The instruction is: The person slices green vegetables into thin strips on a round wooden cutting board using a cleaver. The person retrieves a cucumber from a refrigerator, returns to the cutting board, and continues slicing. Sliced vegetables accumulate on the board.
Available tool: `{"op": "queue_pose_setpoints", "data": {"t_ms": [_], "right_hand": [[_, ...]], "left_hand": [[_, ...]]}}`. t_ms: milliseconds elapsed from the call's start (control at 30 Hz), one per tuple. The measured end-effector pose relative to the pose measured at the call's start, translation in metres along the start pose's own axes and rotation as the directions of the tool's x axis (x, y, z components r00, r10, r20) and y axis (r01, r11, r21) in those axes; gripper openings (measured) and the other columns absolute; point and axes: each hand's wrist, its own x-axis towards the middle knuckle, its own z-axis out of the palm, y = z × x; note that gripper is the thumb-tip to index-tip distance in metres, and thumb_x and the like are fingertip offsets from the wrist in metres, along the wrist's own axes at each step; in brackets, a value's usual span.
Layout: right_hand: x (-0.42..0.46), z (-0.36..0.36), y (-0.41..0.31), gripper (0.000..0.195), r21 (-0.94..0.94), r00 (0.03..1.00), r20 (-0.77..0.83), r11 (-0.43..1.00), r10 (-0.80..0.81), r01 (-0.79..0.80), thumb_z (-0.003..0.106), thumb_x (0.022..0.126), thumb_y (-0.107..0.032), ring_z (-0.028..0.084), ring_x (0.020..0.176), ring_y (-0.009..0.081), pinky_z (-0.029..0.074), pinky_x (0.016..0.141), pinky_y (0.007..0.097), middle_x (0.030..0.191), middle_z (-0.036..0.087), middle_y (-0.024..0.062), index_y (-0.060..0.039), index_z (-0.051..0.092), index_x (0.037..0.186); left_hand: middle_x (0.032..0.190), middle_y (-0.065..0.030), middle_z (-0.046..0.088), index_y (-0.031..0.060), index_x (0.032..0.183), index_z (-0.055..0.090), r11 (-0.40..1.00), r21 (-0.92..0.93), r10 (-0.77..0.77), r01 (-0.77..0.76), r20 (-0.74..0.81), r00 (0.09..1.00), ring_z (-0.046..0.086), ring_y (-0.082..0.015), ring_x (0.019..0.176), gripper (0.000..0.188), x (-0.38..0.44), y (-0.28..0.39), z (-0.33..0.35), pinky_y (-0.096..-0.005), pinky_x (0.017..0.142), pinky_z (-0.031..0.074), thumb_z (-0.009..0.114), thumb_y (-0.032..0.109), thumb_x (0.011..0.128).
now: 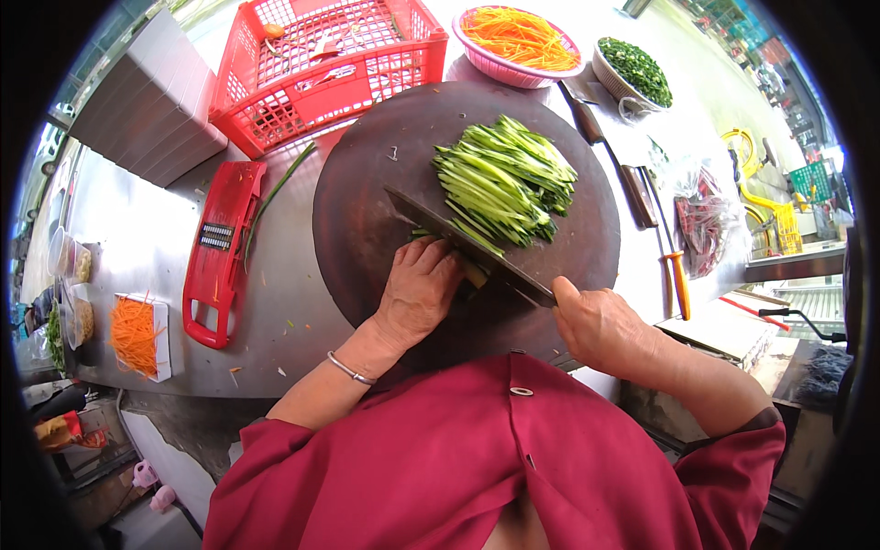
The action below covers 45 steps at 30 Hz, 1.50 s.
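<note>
My right hand [605, 326] grips the handle of a broad cleaver [474, 247]. Its blade slants across a round, dark chopping block [385, 158]. Curled close along the near side of the blade, my left hand [419, 292] holds down a piece of cucumber [476, 273], mostly hidden by my fingers and the steel. Just beyond the blade lies a large heap of green cucumber strips [505, 182], with a few loose strips nearest the cleaver.
A red plastic crate [330, 89], a pink basket of carrot shreds [520, 41] and a basket of chopped greens [632, 72] stand behind the block. Left are a red mandoline slicer [223, 254] and a white tray of carrot [161, 340]. Knives [636, 196] and an orange-handled sharpening steel [677, 282] lie right.
</note>
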Motion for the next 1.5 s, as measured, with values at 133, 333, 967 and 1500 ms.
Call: {"op": "queue_pose_setpoints", "data": {"t_ms": [133,333,967,1500], "right_hand": [[-0.001,0.0,0.0,0.012,-0.015,1.0,-0.012,1.0,-0.013,0.012,0.047,0.079,-0.002,0.054,0.055,0.0423,0.043,0.051,0.0493,0.054,0.052,0.0219,0.002,0.035,0.082],[-0.002,0.001,-0.001,0.013,-0.005,0.999,-0.031,1.0,-0.014,0.014,0.047,0.079,-0.002,0.054,0.055,0.0423,0.043,0.051,0.0492,0.054,0.052,0.0217,0.0018,0.035,0.082],[-0.006,-0.016,-0.017,0.014,-0.016,1.0,0.018,1.0,0.009,-0.009,0.047,0.076,0.0,0.054,0.055,0.0425,0.044,0.051,0.0487,0.053,0.051,0.022,0.002,0.035,0.082],[0.001,-0.011,-0.011,0.011,0.005,0.996,0.085,1.0,0.0,-0.001,0.045,0.079,-0.002,0.054,0.057,0.0437,0.043,0.052,0.0498,0.055,0.051,0.0234,0.002,0.035,0.083]], "left_hand": [[0.1,-0.0114,0.054,0.0032,0.096,0.057,0.997,0.06,-0.039,0.042,-0.047,0.998,0.05,-0.0292,0.097,0.024,-0.004,0.008,-0.01,-0.0389,0.083,0.04,0.06,0.008,0.073],[0.102,-0.012,0.052,0.0022,0.099,0.055,0.997,0.072,-0.038,0.034,0.061,0.997,0.048,-0.0315,0.099,0.027,-0.012,0.004,-0.006,-0.0405,0.084,0.039,0.06,0.005,0.073],[0.106,-0.013,0.053,0.0007,0.1,0.057,0.998,0.041,-0.06,0.057,0.076,0.995,0.048,-0.03,0.101,0.027,-0.017,0.0,-0.007,-0.0392,0.086,0.04,0.059,0.008,0.074],[0.099,-0.0121,0.057,0.0023,0.095,0.06,0.997,-0.02,-0.069,0.069,-0.01,0.998,0.053,-0.0317,0.096,0.025,-0.016,0.001,-0.007,-0.039,0.081,0.043,0.065,0.006,0.07]]}}
